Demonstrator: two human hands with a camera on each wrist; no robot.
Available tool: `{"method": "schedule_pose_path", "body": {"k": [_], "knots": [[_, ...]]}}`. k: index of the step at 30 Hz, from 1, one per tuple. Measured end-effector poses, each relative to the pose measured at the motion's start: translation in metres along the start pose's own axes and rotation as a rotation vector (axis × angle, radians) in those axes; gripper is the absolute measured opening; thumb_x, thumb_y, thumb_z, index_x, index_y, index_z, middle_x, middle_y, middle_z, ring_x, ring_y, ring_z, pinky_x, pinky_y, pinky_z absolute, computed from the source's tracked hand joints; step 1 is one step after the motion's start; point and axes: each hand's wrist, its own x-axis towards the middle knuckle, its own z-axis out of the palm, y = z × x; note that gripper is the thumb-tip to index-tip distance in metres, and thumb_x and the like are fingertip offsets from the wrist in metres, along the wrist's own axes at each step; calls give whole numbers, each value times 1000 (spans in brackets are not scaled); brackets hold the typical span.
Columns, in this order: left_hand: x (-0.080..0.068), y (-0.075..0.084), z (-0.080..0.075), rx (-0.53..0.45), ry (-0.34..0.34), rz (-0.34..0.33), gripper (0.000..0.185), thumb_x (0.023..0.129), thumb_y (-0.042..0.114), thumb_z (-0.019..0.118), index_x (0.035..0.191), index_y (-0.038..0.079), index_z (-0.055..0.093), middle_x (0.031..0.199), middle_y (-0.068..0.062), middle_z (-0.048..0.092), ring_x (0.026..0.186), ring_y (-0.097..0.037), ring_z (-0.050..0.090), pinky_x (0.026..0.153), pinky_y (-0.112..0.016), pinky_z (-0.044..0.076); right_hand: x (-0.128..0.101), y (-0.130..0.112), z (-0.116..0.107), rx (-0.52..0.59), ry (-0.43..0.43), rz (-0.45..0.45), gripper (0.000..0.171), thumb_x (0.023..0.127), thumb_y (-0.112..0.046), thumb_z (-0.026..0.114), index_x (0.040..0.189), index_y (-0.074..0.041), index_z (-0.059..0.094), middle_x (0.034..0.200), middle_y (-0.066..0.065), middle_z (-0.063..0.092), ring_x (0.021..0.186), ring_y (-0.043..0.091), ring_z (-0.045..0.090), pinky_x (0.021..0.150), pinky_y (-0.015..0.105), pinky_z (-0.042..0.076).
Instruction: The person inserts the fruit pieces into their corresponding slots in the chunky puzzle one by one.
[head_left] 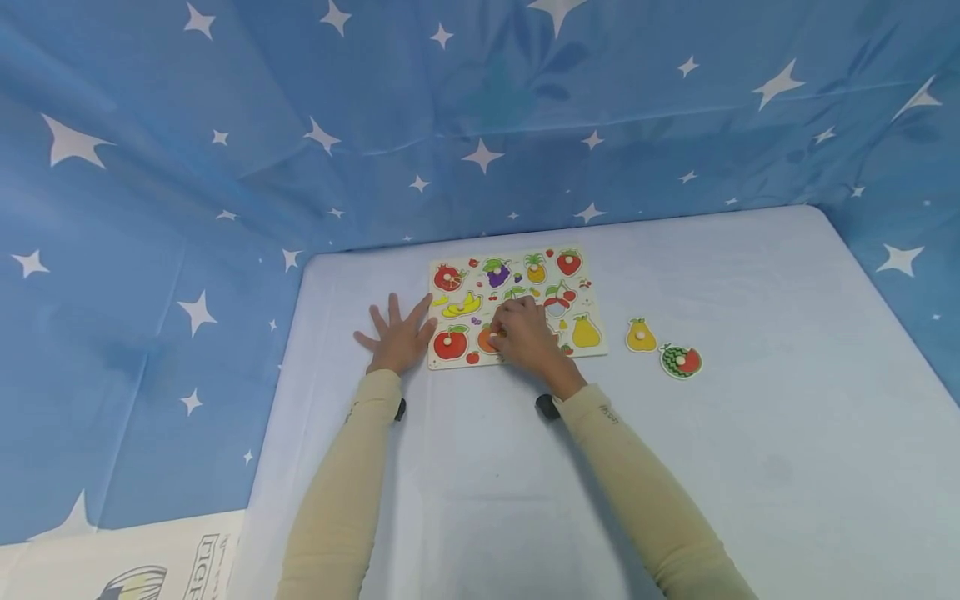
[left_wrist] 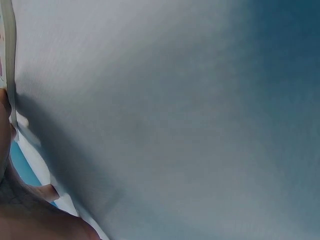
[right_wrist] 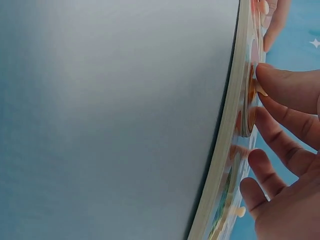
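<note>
A wooden fruit puzzle board (head_left: 517, 260) lies on the table. My right hand (head_left: 527, 335) is over its lower middle, thumb and index finger pinching the small knob of an orange puzzle piece (head_left: 487, 340). In the right wrist view that knob (right_wrist: 261, 89) sits between thumb and finger, and the piece's rim stands slightly above the board's face. My left hand (head_left: 401, 337) is spread beside the board's left edge, thumb side at the edge. Right of the board lie a pear piece (head_left: 641, 335) and a watermelon piece (head_left: 681, 362), both knobbed. A yellow pear picture (head_left: 587, 332) shows in the board's lower right.
The pale table (head_left: 750, 467) has its back edge against a blue star-patterned cloth (head_left: 480, 100). Other pieces in the board include an apple (head_left: 450, 342), bananas (head_left: 462, 305) and a strawberry (head_left: 569, 262). A printed white sheet (head_left: 180, 558) shows at lower left.
</note>
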Motion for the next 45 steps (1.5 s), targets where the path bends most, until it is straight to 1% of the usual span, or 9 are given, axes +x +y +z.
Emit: {"method": "schedule_pose_path", "body": {"k": [14, 25, 31, 33, 34, 36, 39, 42, 45], "knots": [[5, 3, 0, -3, 14, 25, 66, 112, 55, 40, 173, 35, 22, 177, -21, -14, 155, -56, -23, 108, -87, -13, 3, 1, -7, -42, -30, 24, 14, 97, -18, 81, 90, -9, 73, 125, 12, 67, 129, 38, 47, 111, 56, 37], [9, 4, 1, -5, 17, 34, 67, 111, 57, 40, 172, 37, 22, 177, -20, -15, 155, -55, -24, 107, -87, -14, 2, -1, -9, -36, -17, 68, 12, 97, -16, 79, 89, -9, 73, 128, 13, 65, 129, 35, 46, 107, 53, 39], [9, 3, 0, -4, 10, 31, 67, 112, 56, 40, 173, 37, 21, 177, -19, -16, 155, -54, -24, 107, -87, -14, 2, 1, -4, -58, 11, 47, 14, 96, -17, 81, 88, -9, 72, 125, 12, 65, 126, 36, 47, 105, 54, 39], [8, 2, -1, 0, 5, 21, 66, 112, 55, 40, 173, 37, 21, 177, -20, -16, 155, -55, -24, 107, -87, -14, 1, 0, -3, -73, 8, 30, 16, 95, -23, 83, 100, -9, 76, 126, 13, 63, 127, 36, 45, 106, 55, 36], [7, 1, -1, 1, 5, 17, 66, 112, 54, 41, 173, 36, 21, 177, -20, -16, 155, -55, -24, 107, -87, -14, 1, -1, -2, -86, 10, 20, 24, 95, -27, 84, 110, -9, 77, 130, 14, 61, 131, 38, 43, 107, 56, 35], [6, -1, 0, 2, 1, 10, 66, 112, 53, 41, 173, 35, 21, 177, -21, -16, 155, -55, -24, 107, -88, -15, 0, -3, -2, -111, 7, -1, 52, 93, -39, 85, 135, -12, 72, 143, 18, 55, 139, 40, 38, 113, 60, 31], [5, -2, 0, 0, 2, 9, 67, 112, 53, 41, 173, 35, 21, 177, -21, -16, 155, -55, -24, 107, -87, -15, -2, -3, -5, -134, 8, -24, 90, 89, -54, 85, 163, -18, 49, 165, 21, 35, 154, 44, 22, 121, 67, 20], [4, -2, 0, 0, 2, 14, 67, 112, 54, 41, 173, 34, 21, 177, -21, -16, 155, -56, -24, 107, -87, -15, -4, -1, -10, -115, 11, -28, 105, 87, -60, 83, 170, -21, 33, 175, 20, 17, 161, 44, 7, 123, 72, 12], [3, -2, 0, 4, -7, 15, 67, 112, 54, 40, 173, 34, 20, 177, -21, -16, 155, -56, -24, 107, -87, -14, -7, 4, -16, -76, 2, -26, 109, 87, -60, 83, 172, -20, 27, 178, 18, 10, 162, 43, 1, 123, 73, 9]]}}
